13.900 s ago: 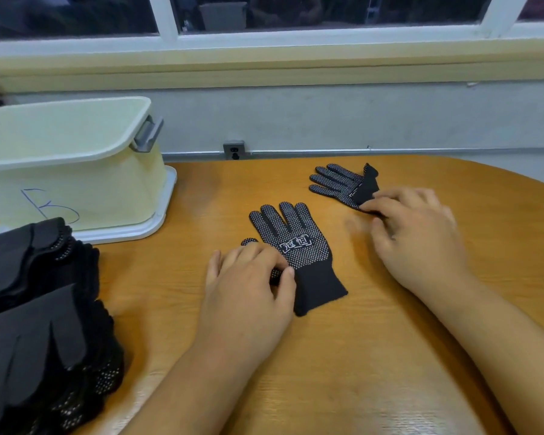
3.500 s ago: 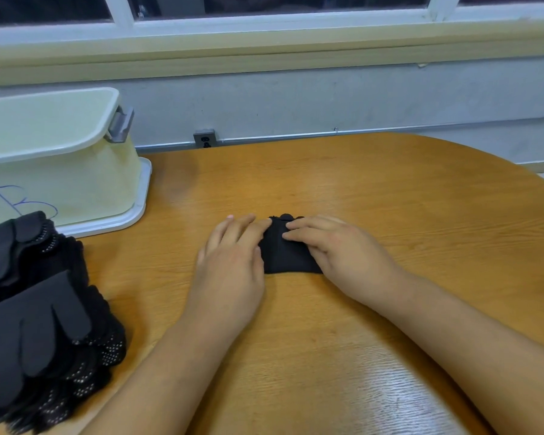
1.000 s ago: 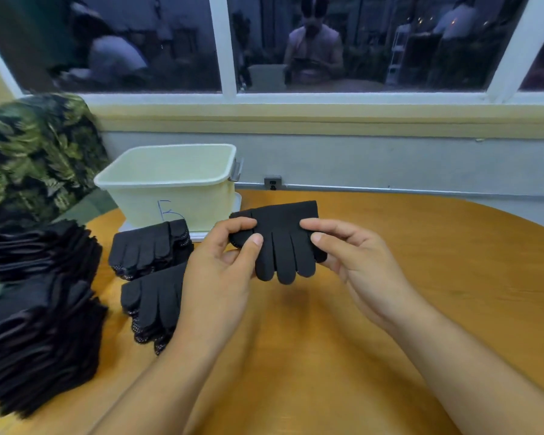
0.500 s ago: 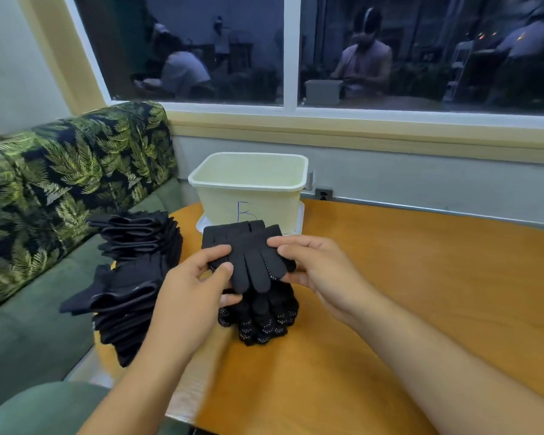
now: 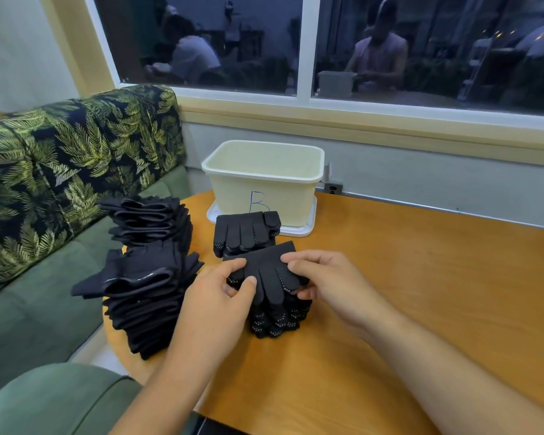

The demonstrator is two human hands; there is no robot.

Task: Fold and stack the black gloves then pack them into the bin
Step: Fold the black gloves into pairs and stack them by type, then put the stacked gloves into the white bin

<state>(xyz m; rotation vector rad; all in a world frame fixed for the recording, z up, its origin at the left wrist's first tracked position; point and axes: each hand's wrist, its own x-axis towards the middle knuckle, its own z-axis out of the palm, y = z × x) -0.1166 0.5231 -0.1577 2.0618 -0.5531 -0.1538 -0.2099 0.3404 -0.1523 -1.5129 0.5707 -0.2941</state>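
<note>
Folded glove bundle (image 5: 266,271) is down at the top of the near stack (image 5: 278,318) now. Half a second ago it hung a little higher over that stack, and a few seconds back it lay pressed flat on the bare middle of the table (image 5: 390,293). Whether its full weight is on the stack yet, I cannot tell.

Both hands are on it. The left hand (image 5: 217,304) pinches the left end between thumb and fingertips. The right hand (image 5: 330,284) grips the right end, fingers curled over the top and thumb tucked below.

The bundle's long axis runs left to right, the right end lying slightly farther. Its glove fingers point toward the near edge and droop over the stack's front, dotted palms peeking out beneath, and the straight folded edge faces far.

Count them up:
- one bundle in hand
- two stacks of folded gloves, the near one and the far stack (image 5: 245,232) just in front of the bin (image 5: 296,199)
- two piles of unfolded gloves at the table's left edge, a far pile (image 5: 151,219) and a near pile (image 5: 145,293)
- one cream bin marked with a blue letter, open-topped, standing on its lid (image 5: 308,229) at the far left of the table
</note>
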